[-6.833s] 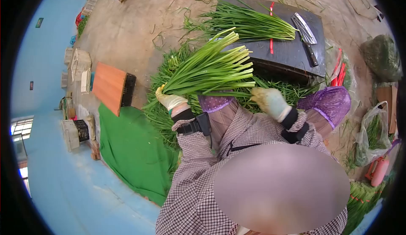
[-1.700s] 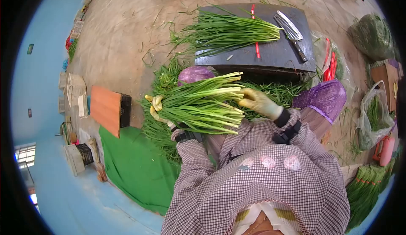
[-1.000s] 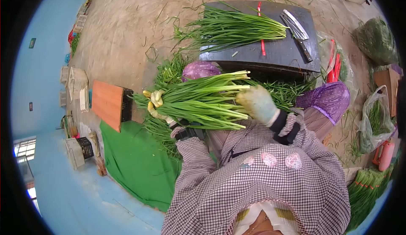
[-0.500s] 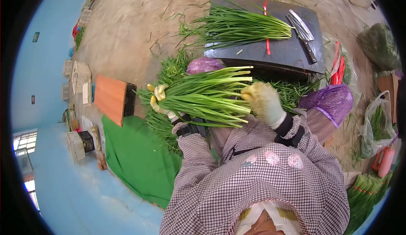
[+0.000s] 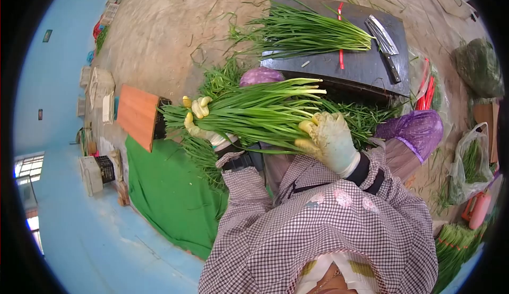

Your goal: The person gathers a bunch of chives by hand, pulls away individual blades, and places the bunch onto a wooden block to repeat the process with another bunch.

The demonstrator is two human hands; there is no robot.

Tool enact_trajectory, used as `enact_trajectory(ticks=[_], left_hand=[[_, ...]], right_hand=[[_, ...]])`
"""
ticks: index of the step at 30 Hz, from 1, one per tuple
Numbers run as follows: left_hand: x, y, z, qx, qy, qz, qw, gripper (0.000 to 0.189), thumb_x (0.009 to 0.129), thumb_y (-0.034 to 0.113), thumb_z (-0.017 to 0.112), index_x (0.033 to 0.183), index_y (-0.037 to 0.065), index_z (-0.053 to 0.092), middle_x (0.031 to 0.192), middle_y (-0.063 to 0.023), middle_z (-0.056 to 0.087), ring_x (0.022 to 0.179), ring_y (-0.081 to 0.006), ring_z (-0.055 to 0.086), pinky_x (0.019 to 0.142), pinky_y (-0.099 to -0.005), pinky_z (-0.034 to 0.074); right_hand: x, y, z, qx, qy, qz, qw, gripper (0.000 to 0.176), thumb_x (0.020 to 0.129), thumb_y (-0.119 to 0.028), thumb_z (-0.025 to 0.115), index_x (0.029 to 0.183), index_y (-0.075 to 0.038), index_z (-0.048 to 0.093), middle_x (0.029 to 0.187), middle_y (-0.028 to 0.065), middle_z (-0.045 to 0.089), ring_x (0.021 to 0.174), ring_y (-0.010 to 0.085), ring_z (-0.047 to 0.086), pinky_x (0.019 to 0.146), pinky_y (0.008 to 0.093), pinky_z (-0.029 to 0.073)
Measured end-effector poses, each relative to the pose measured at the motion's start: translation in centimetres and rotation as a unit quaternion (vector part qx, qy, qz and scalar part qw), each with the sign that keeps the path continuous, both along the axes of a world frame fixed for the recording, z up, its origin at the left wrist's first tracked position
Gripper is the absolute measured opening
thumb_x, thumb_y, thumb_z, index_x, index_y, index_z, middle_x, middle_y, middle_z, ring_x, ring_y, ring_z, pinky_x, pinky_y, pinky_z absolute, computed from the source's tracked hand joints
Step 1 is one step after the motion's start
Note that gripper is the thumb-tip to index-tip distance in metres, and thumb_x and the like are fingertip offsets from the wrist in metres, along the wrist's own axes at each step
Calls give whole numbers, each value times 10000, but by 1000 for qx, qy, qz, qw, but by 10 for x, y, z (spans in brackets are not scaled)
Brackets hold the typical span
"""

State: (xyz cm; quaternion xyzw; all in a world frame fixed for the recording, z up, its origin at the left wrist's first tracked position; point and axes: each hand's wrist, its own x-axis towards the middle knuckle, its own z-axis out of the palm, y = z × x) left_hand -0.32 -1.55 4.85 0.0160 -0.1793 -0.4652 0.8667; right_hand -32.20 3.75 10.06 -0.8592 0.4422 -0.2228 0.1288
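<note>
A loose bunch of garlic chives (image 5: 260, 111) lies across my lap in the air, pale stem ends to the right. My left hand (image 5: 200, 115), in a yellowed glove, is closed around its leafy end. At the white ends, my gloved right hand (image 5: 326, 137) has its fingers curled onto the lower stems. Ahead, a second bunch of chives (image 5: 318, 32) rests on a dark board (image 5: 297, 69), over a red tape strip (image 5: 341, 55). A cleaver with a black handle (image 5: 383, 37) lies to the right of that bunch.
Loose chives (image 5: 366, 114) lie around my purple-covered knees (image 5: 411, 130). Right of me are a plastic bag of greens (image 5: 472, 156), a dark green sack (image 5: 477, 66) and tied chive bundles (image 5: 458, 241). A green cloth (image 5: 169, 198) and an orange-brown board (image 5: 138, 116) are to the left.
My right hand has come from a blurred closed pose to curl over the lower stem ends. The held bunch has shifted slightly, its leafy end to the left. The view has turned a little.
</note>
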Motion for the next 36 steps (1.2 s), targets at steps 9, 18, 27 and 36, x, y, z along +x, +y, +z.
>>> enact_trajectory(ticks=[9, 18, 27, 36], left_hand=[[9, 3, -18, 91, -2, 55, 994, 345, 905, 164, 550, 1190, -22, 603, 699, -17, 457, 709, -174, 513, 848, -346, 518], [20, 4, -37, 168, -10, 106, 980, 310, 916, 249, 512, 1100, 36, 642, 678, -18, 563, 787, -204, 591, 842, -362, 527], [2, 4, -18, 267, 8, 143, 953, 373, 895, 303, 470, 1120, 113, 698, 759, -40, 649, 800, -257, 652, 735, -462, 561], [-11, 5, -3, 302, 36, 184, 935, 295, 921, 228, 459, 1051, 35, 640, 652, -40, 572, 655, -197, 573, 755, -356, 557]], right_hand=[[-28, 0, -29, -52, 33, -31, 998, 158, 904, -285, 606, 832, -145, 618, 815, 42, 568, 756, 249, 577, 699, 404, 454], [-136, 16, -64, 143, 243, -89, 955, 194, 872, -310, 695, 807, -128, 696, 750, 54, 625, 712, 259, 651, 654, 399, 491], [-4, 9, -8, -25, 50, 78, 995, 312, 858, -367, 707, 1097, -178, 641, 922, 26, 611, 879, 232, 608, 750, 390, 470], [-23, 7, -28, -34, -51, 14, 998, 115, 887, -273, 674, 946, -174, 665, 874, 28, 569, 833, 237, 580, 739, 399, 457]])
